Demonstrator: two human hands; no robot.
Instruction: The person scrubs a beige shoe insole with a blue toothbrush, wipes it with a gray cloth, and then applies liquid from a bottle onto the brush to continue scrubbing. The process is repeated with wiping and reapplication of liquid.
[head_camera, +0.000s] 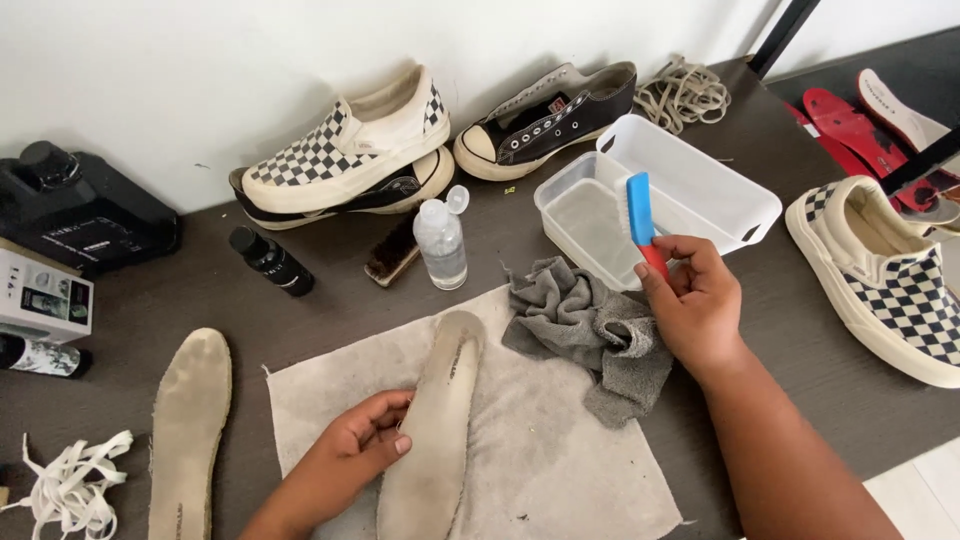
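My left hand (352, 452) rests its fingers on a dirty beige insole (435, 430) that lies lengthwise on a grey cloth mat (560, 470). My right hand (695, 300) holds a small brush with a blue head and red handle (641, 222), raised over a clear plastic tub of water (588, 228). A crumpled grey rag (590, 330) lies between the insole and my right hand. A second insole (188, 430) lies on the table to the left of the mat.
Checkered slip-on shoes (345, 150) and a dark canvas sneaker (545, 115) line the wall. Another checkered shoe (885, 275) sits at right. A clear bottle (441, 242), black bottle (270, 262), wooden brush (392, 252), white tray (690, 180), laces (70, 485) and red insoles (850, 125) surround the mat.
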